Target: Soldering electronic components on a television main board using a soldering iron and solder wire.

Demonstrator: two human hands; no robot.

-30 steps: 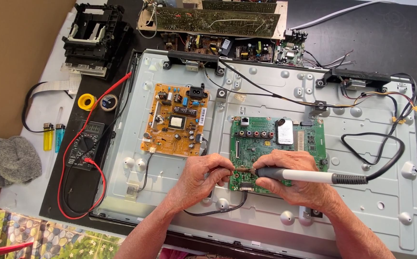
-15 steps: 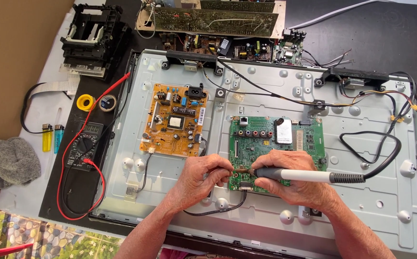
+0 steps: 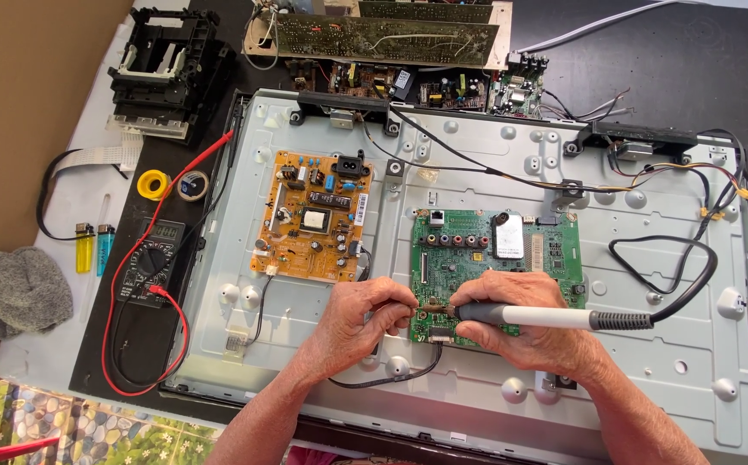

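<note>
Right hand [image 3: 525,331] fingers grip a white-handled soldering iron [image 3: 555,318], tip on the green circuit board [image 3: 494,258] near its lower-left edge. Left hand [image 3: 361,323] fingers pinch something small at that spot. Bare metal back panel [image 3: 667,379] lies open toward 4 o'clock; the orange board [image 3: 312,215] sits at 10 o'clock.

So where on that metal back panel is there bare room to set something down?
Bare panel lies right of the green board, inside the black cable loop, and below the orange board. It is crowded where both hands, left and right, meet over the soldering iron.
</note>
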